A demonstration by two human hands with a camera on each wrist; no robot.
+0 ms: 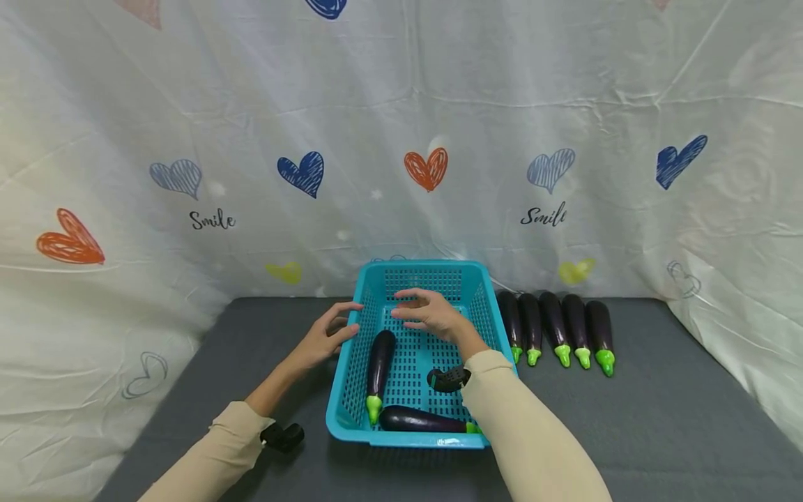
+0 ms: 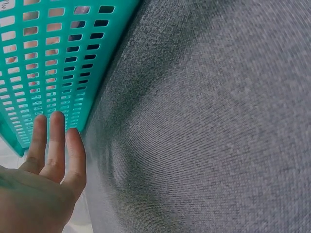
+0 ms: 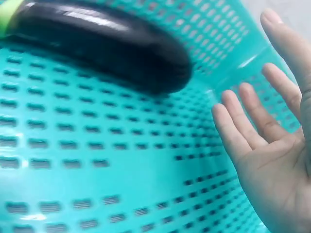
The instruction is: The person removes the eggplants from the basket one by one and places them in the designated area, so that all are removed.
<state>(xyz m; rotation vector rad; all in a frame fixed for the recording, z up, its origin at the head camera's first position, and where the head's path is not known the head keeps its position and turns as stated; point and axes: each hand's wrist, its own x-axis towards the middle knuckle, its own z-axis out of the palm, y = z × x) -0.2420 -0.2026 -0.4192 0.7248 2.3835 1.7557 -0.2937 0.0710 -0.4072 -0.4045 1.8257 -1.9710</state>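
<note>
A blue-green perforated plastic basket stands on the table. Inside it, one eggplant lies lengthwise along the left side, and a second eggplant lies crosswise at the near end. My left hand is at the outer left side of the basket, fingers spread; in the left wrist view the fingertips are close to the wall, and I cannot tell if they touch. Over the far part of the basket is my right hand, its fingers relaxed and apart. The right wrist view shows this hand holding nothing, beside an eggplant.
Several more eggplants lie in a row on the dark grey table, right of the basket, green stem ends toward me. Behind the table hangs a pale curtain printed with hearts. Each wrist wears a black device.
</note>
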